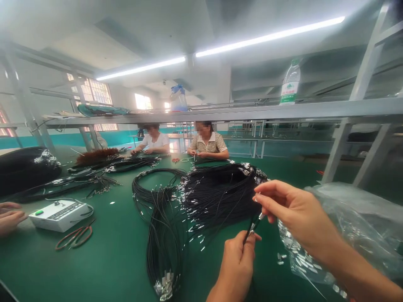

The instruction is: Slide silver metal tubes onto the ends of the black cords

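My left hand (234, 262) is closed around a thin black cord (248, 230), low and right of centre. Silvery metal ends (260, 216) point up from that grip toward my right hand (285, 201). The right thumb and forefinger are pinched together just above, on a small shiny piece whose kind I cannot make out. Behind both hands lies a wide heap of black cords (217, 197) with metal tips. Left of it, a looped bundle of black cords (160, 235) ends in a cluster of metal tips.
At right, a clear plastic bag (355, 226) spills small metal pieces (281, 258). A white control box (59, 214) and red-handled scissors (75, 238) lie left, near another person's hand (11, 218). Two people sit across the green table (107, 260). A shelf (220, 116) with a bottle (290, 84) spans above.
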Motion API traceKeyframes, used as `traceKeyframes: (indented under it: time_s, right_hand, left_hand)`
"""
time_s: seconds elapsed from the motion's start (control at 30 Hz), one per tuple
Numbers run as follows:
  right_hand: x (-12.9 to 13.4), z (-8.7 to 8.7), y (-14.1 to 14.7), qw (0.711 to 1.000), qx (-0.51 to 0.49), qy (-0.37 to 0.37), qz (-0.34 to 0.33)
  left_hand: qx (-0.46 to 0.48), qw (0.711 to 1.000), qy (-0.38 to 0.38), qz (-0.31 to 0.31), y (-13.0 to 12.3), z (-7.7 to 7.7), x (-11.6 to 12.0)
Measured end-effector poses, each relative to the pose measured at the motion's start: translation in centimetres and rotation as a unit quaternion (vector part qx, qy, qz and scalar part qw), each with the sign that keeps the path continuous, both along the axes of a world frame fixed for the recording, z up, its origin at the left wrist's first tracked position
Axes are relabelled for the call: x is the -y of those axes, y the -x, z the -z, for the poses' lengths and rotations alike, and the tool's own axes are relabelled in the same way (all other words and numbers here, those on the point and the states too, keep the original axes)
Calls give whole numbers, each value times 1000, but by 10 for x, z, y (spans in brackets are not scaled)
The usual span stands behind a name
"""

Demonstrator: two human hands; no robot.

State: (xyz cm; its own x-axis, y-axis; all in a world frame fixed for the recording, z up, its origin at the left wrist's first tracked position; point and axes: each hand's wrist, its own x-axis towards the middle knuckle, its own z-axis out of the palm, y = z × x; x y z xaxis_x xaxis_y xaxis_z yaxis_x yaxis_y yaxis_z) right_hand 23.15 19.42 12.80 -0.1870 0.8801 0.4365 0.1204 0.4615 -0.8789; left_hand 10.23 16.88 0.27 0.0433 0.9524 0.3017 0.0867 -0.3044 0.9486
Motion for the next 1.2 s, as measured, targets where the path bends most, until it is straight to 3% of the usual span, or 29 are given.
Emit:
traceKeyframes:
  time_s: [0.17,0.3,0.37,0.43,0.5,0.53,0.57,0.6,0.7,0.77,1.0,1.13,1.2]
  right_hand:
    - [2,14,13,999,-14,32,-11]
    - [10,21,16,998,28,44,-25]
    - [13,23,5,999,48,13,6]
    - [11,32,-15,993,57,-18,97]
    - [2,53,-39,976,98,-31,195]
    - [-5,68,-50,969,153,-21,194]
    - [-12,86,-60,954,254,-10,160]
    - [-20,106,-67,921,375,-17,108]
    - [-38,158,-73,882,463,-46,68]
    - [-44,179,-69,867,490,-68,65]
    - [-47,208,-59,836,514,-152,118]
    - [-48,222,-57,846,471,-189,163]
    - [-50,214,-57,856,446,-198,167]
  left_hand:
    - [-1,1000,-8,0,1,1,-2]
    - [-7,1000,-16,-18,2,-1,-1]
    - [-8,1000,-15,-25,2,-2,0]
    - [-11,1000,-7,-24,2,-3,1]
    - [-11,1000,3,-21,1,-4,3]
    - [-10,1000,6,-20,1,-5,3]
    - [-8,1000,7,-19,1,-5,4]
    - [-6,1000,8,-20,1,-5,4]
    - [-3,1000,13,-22,1,-4,3]
    - [-3,1000,14,-21,2,-3,2]
    - [-4,999,16,-31,2,-2,0]
    - [-12,999,11,-32,2,-4,-1]
    - [-7,999,15,-33,3,-4,-1]
